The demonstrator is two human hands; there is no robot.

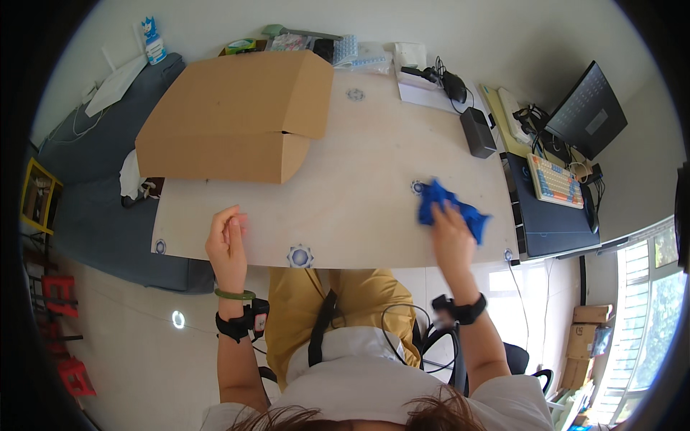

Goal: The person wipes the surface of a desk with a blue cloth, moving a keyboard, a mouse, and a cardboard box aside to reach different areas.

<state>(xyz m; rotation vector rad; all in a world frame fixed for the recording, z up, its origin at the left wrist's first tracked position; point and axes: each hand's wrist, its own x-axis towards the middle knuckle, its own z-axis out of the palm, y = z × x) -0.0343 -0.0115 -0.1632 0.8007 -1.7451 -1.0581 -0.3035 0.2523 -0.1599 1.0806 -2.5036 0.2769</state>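
Observation:
My right hand presses a crumpled blue cloth onto the right part of the pale tabletop. The cloth bunches around my fingertips, and a blue round pattern on the table shows at its left edge. Over the table's front left part is my left hand, its fingers loosely curled with nothing in them. Beyond that hand, a large brown cardboard box lies on the table, one flap sticking out toward the middle.
At the back lie plastic packets and a black cable bundle. A dark grey box-shaped device stands at the back right. A side desk on the right holds a keyboard and a monitor. To the left is a grey sofa.

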